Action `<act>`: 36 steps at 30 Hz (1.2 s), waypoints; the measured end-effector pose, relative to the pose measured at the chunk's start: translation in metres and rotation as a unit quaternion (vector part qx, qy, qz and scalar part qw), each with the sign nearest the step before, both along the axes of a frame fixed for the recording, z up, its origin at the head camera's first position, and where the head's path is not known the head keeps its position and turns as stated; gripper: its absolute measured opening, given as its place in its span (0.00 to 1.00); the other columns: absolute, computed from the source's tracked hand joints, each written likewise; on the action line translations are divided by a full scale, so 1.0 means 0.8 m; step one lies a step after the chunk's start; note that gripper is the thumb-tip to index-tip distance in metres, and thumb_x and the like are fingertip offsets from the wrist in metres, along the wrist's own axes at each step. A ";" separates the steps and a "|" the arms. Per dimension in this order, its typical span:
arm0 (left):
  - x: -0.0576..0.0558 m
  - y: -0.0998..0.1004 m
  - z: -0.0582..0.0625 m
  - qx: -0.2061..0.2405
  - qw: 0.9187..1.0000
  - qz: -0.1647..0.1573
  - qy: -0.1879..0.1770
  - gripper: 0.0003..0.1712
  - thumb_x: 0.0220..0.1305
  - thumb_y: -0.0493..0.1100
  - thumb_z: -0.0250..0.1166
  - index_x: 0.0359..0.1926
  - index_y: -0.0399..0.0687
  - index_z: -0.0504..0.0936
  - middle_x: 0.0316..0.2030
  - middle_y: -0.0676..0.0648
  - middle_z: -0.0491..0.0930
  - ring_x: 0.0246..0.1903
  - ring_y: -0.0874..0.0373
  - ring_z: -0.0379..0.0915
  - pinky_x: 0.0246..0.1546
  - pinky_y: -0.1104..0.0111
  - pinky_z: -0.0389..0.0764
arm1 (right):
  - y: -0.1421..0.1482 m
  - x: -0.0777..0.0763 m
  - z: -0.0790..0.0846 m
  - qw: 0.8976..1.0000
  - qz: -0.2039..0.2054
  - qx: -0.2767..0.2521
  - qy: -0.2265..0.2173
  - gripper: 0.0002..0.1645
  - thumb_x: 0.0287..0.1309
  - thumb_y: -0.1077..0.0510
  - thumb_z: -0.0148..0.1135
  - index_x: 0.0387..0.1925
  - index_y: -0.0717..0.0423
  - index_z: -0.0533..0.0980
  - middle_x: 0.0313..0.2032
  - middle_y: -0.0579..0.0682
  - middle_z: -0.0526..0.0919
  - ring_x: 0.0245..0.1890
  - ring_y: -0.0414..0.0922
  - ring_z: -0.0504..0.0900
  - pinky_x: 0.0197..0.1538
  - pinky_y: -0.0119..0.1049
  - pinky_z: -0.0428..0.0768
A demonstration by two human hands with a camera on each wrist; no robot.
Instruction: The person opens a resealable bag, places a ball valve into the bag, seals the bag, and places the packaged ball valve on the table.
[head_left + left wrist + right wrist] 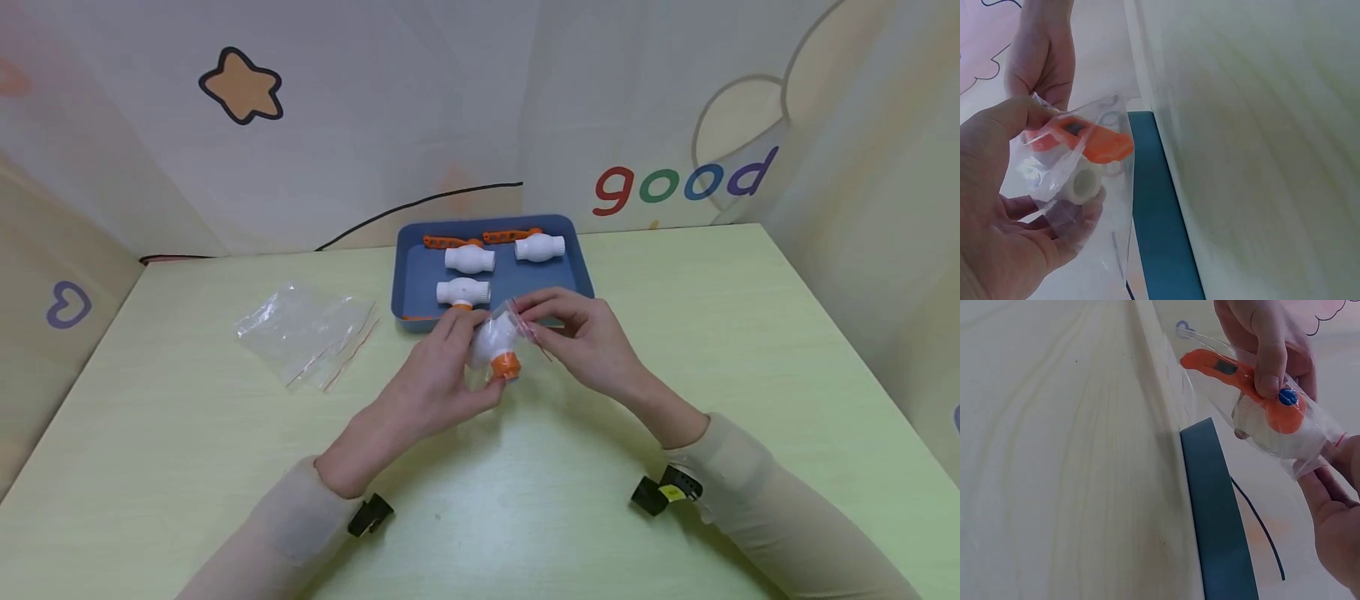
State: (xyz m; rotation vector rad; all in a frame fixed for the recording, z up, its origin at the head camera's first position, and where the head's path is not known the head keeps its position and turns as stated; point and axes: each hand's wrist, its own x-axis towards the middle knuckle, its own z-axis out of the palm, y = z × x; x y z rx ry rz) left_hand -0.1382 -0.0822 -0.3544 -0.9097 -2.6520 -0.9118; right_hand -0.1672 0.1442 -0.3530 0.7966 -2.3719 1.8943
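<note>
A white ball valve with an orange lever handle is inside a clear zip bag. My left hand grips the bagged valve, its thumb on the handle side and its fingers curled round the white body. At the bag's red-striped mouth, my right hand pinches the plastic between thumb and fingers. In the left wrist view, the open end of the valve's pipe socket shows through the plastic. Both hands are above the table, just in front of the blue tray.
Three more white valves with orange handles lie in the tray, one at back right, one at back middle and one nearer. Flat clear zip bags lie left of it. A printed curtain hangs behind the table.
</note>
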 end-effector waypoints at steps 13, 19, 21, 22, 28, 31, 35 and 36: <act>-0.001 0.000 -0.001 0.035 0.999 0.017 0.016 0.34 0.54 0.39 0.74 0.59 0.31 0.72 0.53 0.39 0.74 0.47 0.50 0.73 0.46 0.62 0.81 | 0.004 -0.001 0.002 0.999 -0.021 -0.030 0.026 0.07 0.69 0.71 0.60 0.44 0.71 0.83 0.52 0.58 0.80 0.54 0.51 0.80 0.54 0.38 0.82; -0.001 0.000 -0.002 0.041 0.999 0.031 0.009 0.35 0.55 0.39 0.74 0.61 0.30 0.71 0.52 0.39 0.74 0.45 0.50 0.74 0.46 0.62 0.81 | 0.011 0.002 0.006 0.998 -0.024 0.045 -0.026 0.11 0.71 0.62 0.63 0.50 0.64 0.80 0.48 0.56 0.80 0.41 0.52 0.85 0.43 0.42 0.86; -0.001 0.000 -0.002 0.046 0.998 0.038 0.004 0.35 0.55 0.39 0.74 0.61 0.30 0.71 0.52 0.38 0.73 0.44 0.50 0.74 0.44 0.63 0.82 | 0.013 0.004 0.007 0.996 -0.012 0.073 -0.052 0.15 0.71 0.59 0.65 0.55 0.60 0.78 0.48 0.55 0.82 0.37 0.52 0.86 0.38 0.43 0.87; -0.001 0.000 -0.002 0.048 0.998 0.041 0.003 0.36 0.56 0.39 0.74 0.62 0.30 0.70 0.52 0.38 0.73 0.43 0.50 0.74 0.44 0.63 0.82 | 0.013 0.004 0.007 0.995 -0.004 0.077 -0.063 0.17 0.70 0.58 0.66 0.56 0.58 0.77 0.47 0.56 0.84 0.35 0.54 0.87 0.36 0.45 0.87; 0.000 0.000 -0.002 0.057 0.997 0.051 0.008 0.35 0.56 0.38 0.75 0.61 0.30 0.70 0.52 0.37 0.73 0.43 0.50 0.74 0.44 0.63 0.82 | 0.011 0.004 0.006 0.995 0.032 0.059 -0.073 0.20 0.68 0.60 0.67 0.59 0.59 0.76 0.46 0.59 0.86 0.39 0.62 0.87 0.36 0.47 0.87; 0.000 0.001 -0.002 0.057 0.997 0.051 0.008 0.35 0.56 0.38 0.75 0.61 0.30 0.70 0.52 0.37 0.73 0.43 0.50 0.74 0.43 0.63 0.82 | 0.010 0.005 0.007 0.996 0.035 0.054 -0.064 0.20 0.68 0.62 0.67 0.59 0.61 0.78 0.47 0.58 0.86 0.43 0.61 0.86 0.37 0.45 0.87; 0.001 0.002 -0.001 0.058 0.997 0.050 0.005 0.35 0.56 0.38 0.75 0.61 0.30 0.71 0.52 0.38 0.73 0.43 0.50 0.73 0.43 0.63 0.82 | 0.009 0.004 0.008 0.997 0.029 0.055 -0.051 0.20 0.67 0.63 0.68 0.59 0.63 0.79 0.50 0.56 0.85 0.46 0.58 0.86 0.38 0.43 0.87; 0.001 0.003 -0.001 0.059 0.997 0.049 0.003 0.35 0.56 0.38 0.75 0.61 0.30 0.71 0.52 0.38 0.73 0.43 0.50 0.73 0.42 0.63 0.82 | 0.009 0.003 0.008 0.997 0.029 0.053 -0.049 0.20 0.67 0.64 0.68 0.58 0.64 0.79 0.50 0.56 0.85 0.46 0.58 0.86 0.38 0.43 0.87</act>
